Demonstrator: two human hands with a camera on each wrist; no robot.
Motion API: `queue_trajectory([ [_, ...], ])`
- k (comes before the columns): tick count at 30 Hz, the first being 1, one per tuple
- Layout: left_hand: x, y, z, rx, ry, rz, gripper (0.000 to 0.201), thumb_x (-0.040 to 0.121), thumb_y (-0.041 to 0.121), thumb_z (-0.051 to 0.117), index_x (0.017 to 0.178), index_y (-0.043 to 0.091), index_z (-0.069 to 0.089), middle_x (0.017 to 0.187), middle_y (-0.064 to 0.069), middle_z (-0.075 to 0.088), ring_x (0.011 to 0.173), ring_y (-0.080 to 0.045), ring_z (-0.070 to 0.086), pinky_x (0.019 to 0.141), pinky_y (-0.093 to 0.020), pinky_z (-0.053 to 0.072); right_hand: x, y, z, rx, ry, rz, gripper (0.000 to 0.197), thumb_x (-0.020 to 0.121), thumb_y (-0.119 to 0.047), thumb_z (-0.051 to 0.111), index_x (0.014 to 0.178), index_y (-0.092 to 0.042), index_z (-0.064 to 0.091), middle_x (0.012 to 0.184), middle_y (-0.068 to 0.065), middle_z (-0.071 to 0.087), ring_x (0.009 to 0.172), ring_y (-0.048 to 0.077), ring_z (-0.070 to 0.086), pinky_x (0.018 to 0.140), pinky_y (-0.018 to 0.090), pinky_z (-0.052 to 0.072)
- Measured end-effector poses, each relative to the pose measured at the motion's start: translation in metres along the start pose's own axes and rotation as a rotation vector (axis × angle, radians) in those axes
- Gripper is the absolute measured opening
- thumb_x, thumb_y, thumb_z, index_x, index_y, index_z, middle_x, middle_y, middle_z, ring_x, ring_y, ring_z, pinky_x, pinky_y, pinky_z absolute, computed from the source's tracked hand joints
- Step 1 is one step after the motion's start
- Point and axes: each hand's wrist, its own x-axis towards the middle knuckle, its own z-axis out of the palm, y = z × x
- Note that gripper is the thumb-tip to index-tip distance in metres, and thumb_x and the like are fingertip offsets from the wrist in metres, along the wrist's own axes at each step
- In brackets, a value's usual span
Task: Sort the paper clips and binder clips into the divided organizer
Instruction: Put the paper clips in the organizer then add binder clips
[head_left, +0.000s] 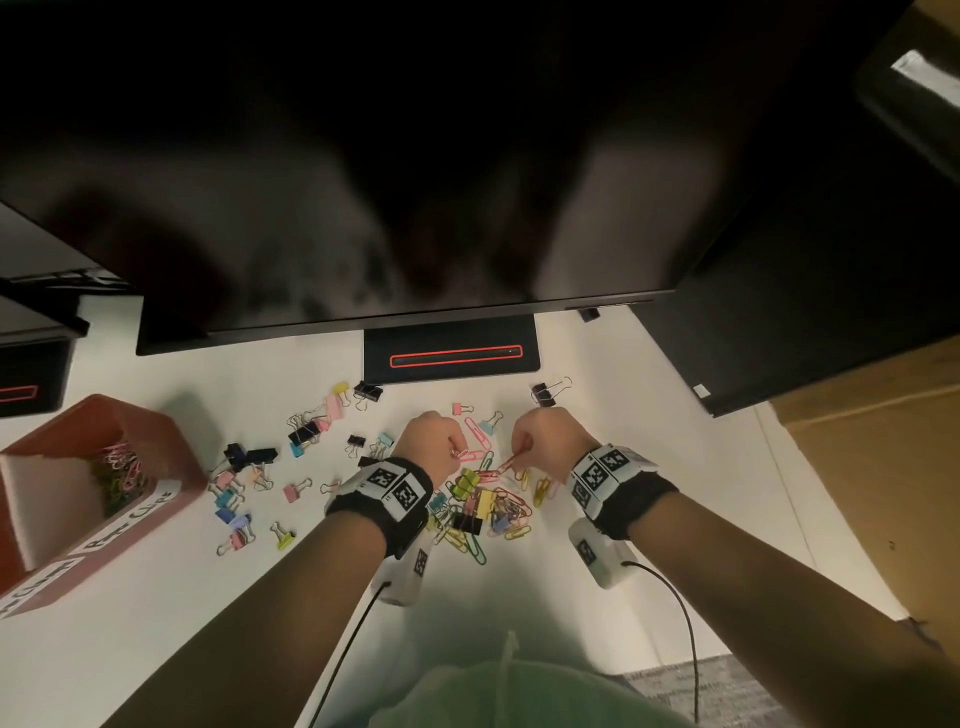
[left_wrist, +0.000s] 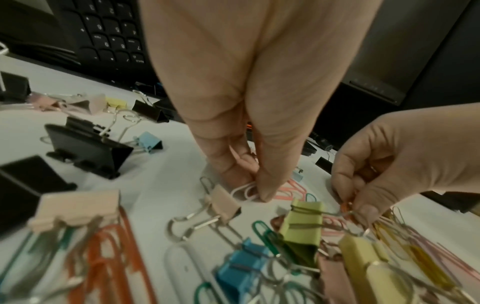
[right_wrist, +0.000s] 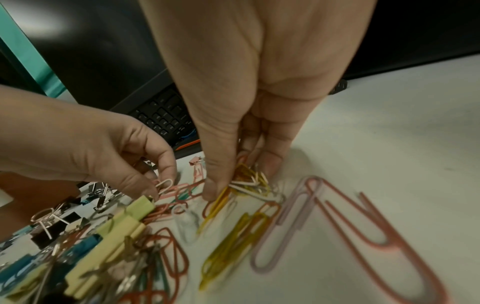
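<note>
A heap of coloured paper clips and binder clips (head_left: 483, 506) lies on the white desk between my wrists. My left hand (head_left: 441, 441) hovers at the heap's far edge, thumb and forefinger pinching a white paper clip (left_wrist: 245, 190) that also shows in the right wrist view, the white paper clip (right_wrist: 165, 184). My right hand (head_left: 540, 441) grips a small bunch of yellow, white and red paper clips (right_wrist: 249, 181). The pink divided organizer (head_left: 171, 441) stands at the left, with paper clips (head_left: 117, 475) in its far compartment; the near compartment looks bare.
Loose binder clips (head_left: 311, 431) are scattered left of the heap, one black binder clip (head_left: 543, 395) at the far right. A monitor (head_left: 363, 182) overhangs the desk's back, its stand base (head_left: 449, 356) just beyond my hands. A keyboard (left_wrist: 109, 30) lies under it.
</note>
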Motion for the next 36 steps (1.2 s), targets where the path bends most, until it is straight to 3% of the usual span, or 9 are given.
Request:
queue_trajectory([
  [10, -0.006, -0.001, -0.005, 0.088, -0.098, 0.087, 0.021, 0.086, 0.009, 0.058, 0.106, 0.008, 0.066, 0.107, -0.009, 0.065, 0.098, -0.022, 0.061, 0.089, -0.028, 0.049, -0.008, -0.011, -0.01, 0.002, -0.044, -0.039, 0.016, 0.082, -0.019, 0.068, 0.094, -0.009, 0.071, 0.095, 0.004, 0.068, 0.082, 0.013, 0.056, 0.075, 0.023, 0.046],
  [13, -0.013, -0.006, -0.018, -0.053, -0.015, 0.069, 0.018, 0.086, 0.009, 0.06, 0.102, 0.01, 0.067, 0.1, -0.007, 0.067, 0.09, -0.017, 0.061, 0.083, -0.023, 0.049, -0.017, -0.019, -0.019, 0.026, 0.019, -0.077, 0.016, 0.081, -0.019, 0.068, 0.093, -0.01, 0.072, 0.089, 0.002, 0.068, 0.08, 0.011, 0.057, 0.079, 0.027, 0.05],
  [16, -0.031, -0.018, -0.05, -0.25, 0.095, 0.092, 0.011, 0.085, 0.015, 0.063, 0.095, 0.015, 0.066, 0.09, 0.0, 0.066, 0.084, -0.012, 0.061, 0.078, -0.019, 0.048, -0.023, -0.04, -0.029, 0.079, 0.104, -0.15, 0.011, 0.079, -0.016, 0.071, 0.088, -0.011, 0.073, 0.077, -0.011, 0.061, 0.071, 0.0, 0.053, 0.072, 0.016, 0.043],
  [18, -0.048, -0.037, -0.078, -0.385, 0.182, 0.083, 0.005, 0.083, 0.014, 0.066, 0.087, 0.017, 0.066, 0.085, -0.001, 0.067, 0.081, -0.014, 0.062, 0.078, -0.023, 0.05, -0.024, -0.068, -0.035, 0.083, 0.125, -0.215, 0.009, 0.078, -0.016, 0.072, 0.086, -0.011, 0.073, 0.074, -0.014, 0.057, 0.067, -0.004, 0.05, 0.068, 0.012, 0.04],
  [22, -0.091, -0.103, -0.131, -0.55, 0.352, -0.028, 0.016, 0.079, 0.007, 0.068, 0.075, 0.022, 0.064, 0.079, -0.006, 0.067, 0.077, -0.021, 0.062, 0.076, -0.031, 0.05, -0.007, -0.15, -0.029, 0.054, 0.199, -0.399, 0.009, 0.074, -0.019, 0.076, 0.079, -0.013, 0.074, 0.076, -0.004, 0.059, 0.069, 0.01, 0.053, 0.07, 0.025, 0.045],
  [25, -0.132, -0.158, -0.162, -0.608, 0.503, -0.153, 0.013, 0.081, 0.008, 0.067, 0.074, 0.018, 0.063, 0.072, -0.002, 0.064, 0.065, -0.018, 0.056, 0.062, -0.023, 0.043, 0.015, -0.223, -0.008, 0.082, 0.228, -0.515, 0.01, 0.072, -0.02, 0.077, 0.078, -0.014, 0.073, 0.071, -0.005, 0.056, 0.067, 0.011, 0.052, 0.067, 0.023, 0.042],
  [30, -0.164, -0.237, -0.187, -0.578, 0.648, -0.369, 0.008, 0.076, 0.019, 0.072, 0.072, 0.019, 0.065, 0.072, 0.003, 0.067, 0.072, -0.016, 0.062, 0.081, -0.038, 0.054, 0.058, -0.338, 0.049, 0.195, 0.173, -0.59, 0.011, 0.072, -0.014, 0.077, 0.08, -0.009, 0.07, 0.071, -0.003, 0.06, 0.061, 0.003, 0.049, 0.061, 0.007, 0.037],
  [33, -0.164, -0.254, -0.189, -0.685, 0.61, -0.415, 0.009, 0.079, 0.008, 0.068, 0.087, 0.004, 0.067, 0.085, -0.01, 0.069, 0.083, -0.024, 0.064, 0.089, -0.04, 0.053, 0.076, -0.378, 0.081, 0.185, 0.141, -0.512, 0.019, 0.079, -0.016, 0.072, 0.095, -0.008, 0.067, 0.093, 0.01, 0.068, 0.083, 0.019, 0.06, 0.082, 0.028, 0.049],
  [36, -0.162, -0.261, -0.191, -0.57, 0.57, -0.422, 0.02, 0.087, 0.008, 0.059, 0.106, 0.007, 0.064, 0.106, -0.005, 0.067, 0.1, -0.019, 0.061, 0.098, -0.033, 0.047, 0.08, -0.387, 0.097, 0.088, 0.085, -0.442, 0.036, 0.087, -0.026, 0.062, 0.119, -0.011, 0.056, 0.11, 0.01, 0.065, 0.101, 0.023, 0.06, 0.086, 0.026, 0.044],
])
